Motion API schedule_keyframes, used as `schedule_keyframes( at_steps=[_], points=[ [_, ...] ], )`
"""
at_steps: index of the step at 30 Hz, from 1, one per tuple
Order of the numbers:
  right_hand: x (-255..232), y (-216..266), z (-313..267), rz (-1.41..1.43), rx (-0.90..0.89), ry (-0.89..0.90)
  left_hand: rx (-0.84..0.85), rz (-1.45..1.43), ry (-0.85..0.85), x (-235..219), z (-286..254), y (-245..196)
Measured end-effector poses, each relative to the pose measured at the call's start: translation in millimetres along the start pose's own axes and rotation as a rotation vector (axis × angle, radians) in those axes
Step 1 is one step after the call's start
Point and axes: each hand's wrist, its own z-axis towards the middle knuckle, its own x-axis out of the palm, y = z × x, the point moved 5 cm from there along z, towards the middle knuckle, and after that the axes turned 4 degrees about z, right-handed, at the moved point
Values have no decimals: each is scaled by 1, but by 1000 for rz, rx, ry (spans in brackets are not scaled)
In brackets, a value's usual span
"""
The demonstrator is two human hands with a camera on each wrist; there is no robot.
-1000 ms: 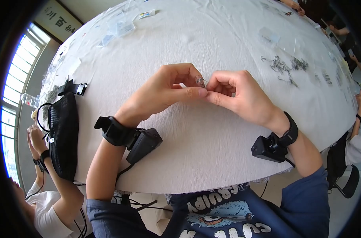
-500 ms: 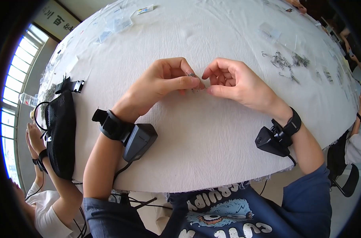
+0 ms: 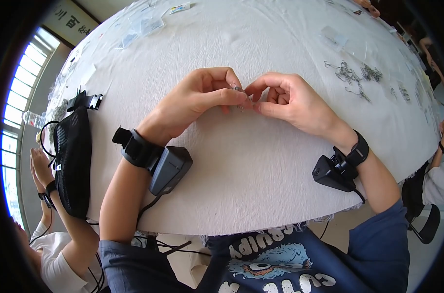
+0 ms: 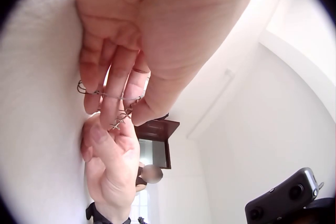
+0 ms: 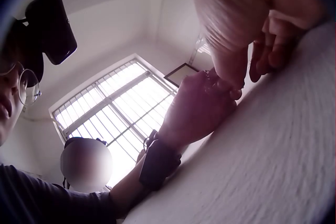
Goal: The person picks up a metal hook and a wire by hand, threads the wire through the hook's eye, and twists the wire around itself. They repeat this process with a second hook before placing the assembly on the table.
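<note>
Thin silvery wire with small twisted pieces (image 4: 118, 97) runs across the fingers of the left hand (image 4: 152, 35) in the left wrist view. In the head view the left hand (image 3: 197, 97) pinches this small metal piece (image 3: 238, 90) between thumb and index finger, above the white cloth. The right hand (image 3: 297, 102) meets it from the right, its thumb and index fingertips at the piece's right side, fingers curled. The right wrist view shows both hands close together, the right hand (image 5: 236, 19) nearest the camera; its fingertips hide most of the metal.
A pile of metal chain-like pieces (image 3: 348, 74) lies on the white tablecloth (image 3: 222, 195) to the right, near clear bags (image 3: 333, 37). More clear packets (image 3: 146, 25) lie at the back left. A black mesh bag (image 3: 73, 161) rests at the left edge, beside another person's hands (image 3: 41, 168).
The hands drew apart and then came together again at the metal piece. The right index finger has closed back toward it, and both hands sit slightly higher in the head view.
</note>
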Motion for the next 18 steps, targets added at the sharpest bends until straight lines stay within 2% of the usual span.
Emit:
schedule_keyframes(
  at_steps=[9, 18],
  points=[
    [2, -3, 1, 31, 6, 40, -15, -11, 12, 2, -1, 1],
    [-1, -3, 1, 56, 20, 49, 39, -60, -12, -4, 0, 2]
  ],
)
